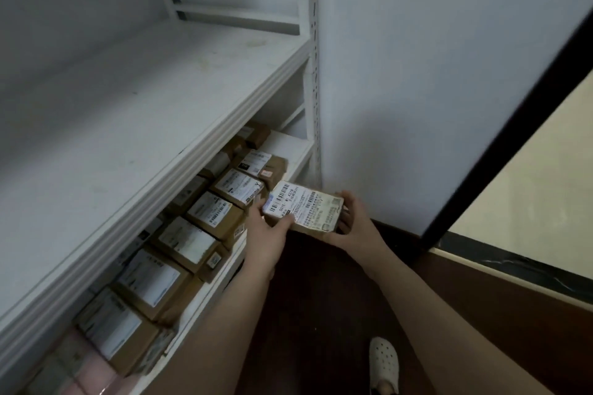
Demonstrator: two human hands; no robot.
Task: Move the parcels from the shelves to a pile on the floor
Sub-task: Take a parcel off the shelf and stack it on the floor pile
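Note:
A small brown cardboard parcel point(305, 208) with a white barcode label on top is held in the air just off the front of the lower shelf. My left hand point(269, 228) grips its left end, thumb on the label. My right hand point(354, 223) grips its right end with fingers curled under it. Several more labelled brown parcels point(211, 212) lie in rows on the lower shelf point(298, 151), running from the far right end down to the near left.
The white upper shelf board point(144, 119) overhangs the parcels and is bare. A perforated white upright point(314, 74) stands at the shelf's right end against a white wall. Dark brown floor point(321, 298) lies below my arms, with a white clog point(383, 362) on it.

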